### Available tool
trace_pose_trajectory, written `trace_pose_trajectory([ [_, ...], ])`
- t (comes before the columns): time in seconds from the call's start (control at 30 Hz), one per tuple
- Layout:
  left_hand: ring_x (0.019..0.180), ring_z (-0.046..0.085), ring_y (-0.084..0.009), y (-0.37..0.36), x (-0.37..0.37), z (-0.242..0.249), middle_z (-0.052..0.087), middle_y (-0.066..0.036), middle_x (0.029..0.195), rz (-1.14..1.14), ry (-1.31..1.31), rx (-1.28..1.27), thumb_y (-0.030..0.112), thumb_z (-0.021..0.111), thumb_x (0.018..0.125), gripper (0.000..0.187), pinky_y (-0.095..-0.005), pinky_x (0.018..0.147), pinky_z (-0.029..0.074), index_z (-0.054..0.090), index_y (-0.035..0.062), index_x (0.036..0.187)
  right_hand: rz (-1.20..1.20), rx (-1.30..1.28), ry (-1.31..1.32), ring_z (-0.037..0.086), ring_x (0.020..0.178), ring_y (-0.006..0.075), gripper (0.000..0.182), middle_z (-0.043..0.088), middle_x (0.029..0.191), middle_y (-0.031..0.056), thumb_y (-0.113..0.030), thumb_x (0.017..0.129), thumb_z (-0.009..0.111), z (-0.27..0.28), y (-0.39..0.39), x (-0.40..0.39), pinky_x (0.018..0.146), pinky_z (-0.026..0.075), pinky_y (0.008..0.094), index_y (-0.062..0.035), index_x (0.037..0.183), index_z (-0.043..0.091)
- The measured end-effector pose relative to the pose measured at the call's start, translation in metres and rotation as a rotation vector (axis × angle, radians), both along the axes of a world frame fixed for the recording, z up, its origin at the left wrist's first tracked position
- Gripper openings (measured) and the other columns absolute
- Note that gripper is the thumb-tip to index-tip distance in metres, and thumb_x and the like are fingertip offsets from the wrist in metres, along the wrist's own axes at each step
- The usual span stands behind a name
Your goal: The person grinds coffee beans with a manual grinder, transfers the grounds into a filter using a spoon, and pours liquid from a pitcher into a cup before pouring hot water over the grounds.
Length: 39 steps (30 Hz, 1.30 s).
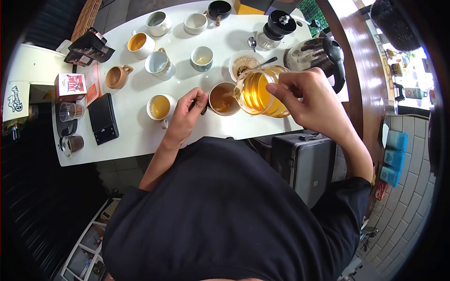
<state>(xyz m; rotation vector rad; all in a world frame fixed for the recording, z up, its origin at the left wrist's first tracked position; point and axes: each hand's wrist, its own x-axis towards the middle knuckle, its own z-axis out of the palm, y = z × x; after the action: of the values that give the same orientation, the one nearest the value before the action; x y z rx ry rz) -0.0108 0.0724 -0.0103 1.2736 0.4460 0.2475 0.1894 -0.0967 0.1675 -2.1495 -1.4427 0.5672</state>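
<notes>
My right hand (316, 96) grips a glass pitcher (260, 96) of clear amber liquid. The pitcher is tilted left, its spout over the rim of a mug (225, 113) that has brownish liquid inside. On the mug's left side, my left hand (186, 112) is closed around what looks like its dark handle, mostly hidden by the fingers. Close to that hand stands a white mug (169, 102) with yellow liquid. Behind the pitcher, a pale bowl (233, 63) holds dark residue, and a spoon (269, 61) rests at it.
Several cups stand farther back, among them a brown cup (115, 78) and a pale green cup (202, 57). A coffee grinder (280, 23) and a metal kettle (309, 56) are at the right. Left lie a black scale (104, 118) and a red-white box (70, 88).
</notes>
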Motion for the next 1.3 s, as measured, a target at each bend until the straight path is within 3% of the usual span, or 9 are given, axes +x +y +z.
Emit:
trace_pose_trajectory([
  [0.03,0.071,0.035,-0.0036,0.006,0.007,-0.003,0.040,0.007,0.075,-0.004,-0.013,0.012,0.033,0.054,0.106,0.033,-0.0211,0.066,0.031,0.051,0.0085,0.084,-0.016,-0.024,-0.029,0.050,0.049,0.0373,0.036,0.050,0.054,0.0193,-0.019,0.094,0.065,0.003,0.006,0.002,0.050,0.040,0.0418,0.0045,0.067,0.059],
  [0.37,0.072,0.036,-0.0036,0.001,0.014,-0.006,0.042,0.007,0.074,-0.009,-0.073,-0.060,0.033,0.054,0.106,0.033,-0.0216,0.067,0.032,0.052,0.0078,0.085,-0.043,-0.076,-0.039,0.047,0.048,0.0367,0.035,0.046,0.052,0.0193,-0.017,0.093,0.066,0.015,0.010,0.003,0.050,0.038,0.0413,0.0051,0.066,0.058],
  [0.43,0.072,0.036,-0.0036,0.000,0.014,-0.005,0.041,0.007,0.074,-0.002,-0.086,-0.054,0.033,0.054,0.106,0.033,-0.0214,0.066,0.032,0.051,0.0081,0.084,0.023,-0.043,-0.100,0.035,0.043,0.0205,0.035,0.040,0.050,0.0121,-0.020,0.095,0.066,0.011,0.008,0.007,0.047,0.030,0.0365,0.0044,0.071,0.061],
  [0.47,0.072,0.036,-0.0036,0.000,0.013,-0.003,0.041,0.007,0.074,0.005,-0.093,-0.051,0.033,0.054,0.106,0.033,-0.0214,0.066,0.032,0.051,0.0081,0.084,0.030,-0.040,-0.108,0.035,0.043,0.0205,0.035,0.040,0.050,0.0121,-0.020,0.095,0.066,0.013,0.010,0.008,0.047,0.030,0.0365,0.0044,0.071,0.061],
  [0.53,0.072,0.037,-0.0053,0.000,0.013,0.001,0.040,0.005,0.077,-0.028,-0.038,-0.027,0.026,0.050,0.108,0.027,-0.0222,0.069,0.034,0.049,0.0079,0.087,0.006,-0.107,-0.087,0.048,0.049,0.0377,0.035,0.047,0.052,0.0193,-0.017,0.091,0.068,0.020,0.013,0.008,0.051,0.039,0.0420,0.0040,0.065,0.057],
  [0.57,0.072,0.036,-0.0056,-0.001,0.013,0.003,0.039,0.005,0.076,-0.015,-0.048,-0.022,0.024,0.049,0.108,0.027,-0.0222,0.068,0.033,0.048,0.0077,0.087,0.001,-0.097,-0.101,0.049,0.049,0.0380,0.035,0.047,0.052,0.0194,-0.017,0.090,0.068,0.021,0.013,0.007,0.051,0.039,0.0420,0.0035,0.064,0.057],
  [1.2,0.072,0.034,-0.0057,-0.010,0.017,-0.004,0.037,0.005,0.077,0.000,-0.079,-0.185,0.021,0.051,0.107,0.024,-0.0228,0.067,0.032,0.047,0.0085,0.086,0.033,-0.150,-0.131,0.052,0.050,0.0371,0.036,0.049,0.052,0.0191,-0.018,0.091,0.068,0.031,0.018,0.011,0.051,0.040,0.0419,0.0034,0.064,0.057],
  [1.27,0.072,0.033,-0.0057,-0.009,0.017,-0.007,0.036,0.005,0.077,-0.012,-0.076,-0.183,0.021,0.051,0.107,0.025,-0.0228,0.068,0.032,0.047,0.0086,0.086,0.080,-0.102,-0.146,0.038,0.044,0.0272,0.035,0.044,0.050,0.0142,-0.017,0.093,0.069,0.028,0.016,0.013,0.048,0.032,0.0372,0.0040,0.067,0.058],
  [1.3,0.072,0.033,-0.0056,-0.008,0.016,-0.008,0.036,0.005,0.077,-0.017,-0.077,-0.178,0.021,0.051,0.107,0.025,-0.0228,0.068,0.032,0.046,0.0087,0.086,0.080,-0.107,-0.156,0.039,0.045,0.0282,0.036,0.045,0.051,0.0149,-0.017,0.093,0.069,0.031,0.017,0.011,0.048,0.033,0.0377,0.0045,0.067,0.057],
])
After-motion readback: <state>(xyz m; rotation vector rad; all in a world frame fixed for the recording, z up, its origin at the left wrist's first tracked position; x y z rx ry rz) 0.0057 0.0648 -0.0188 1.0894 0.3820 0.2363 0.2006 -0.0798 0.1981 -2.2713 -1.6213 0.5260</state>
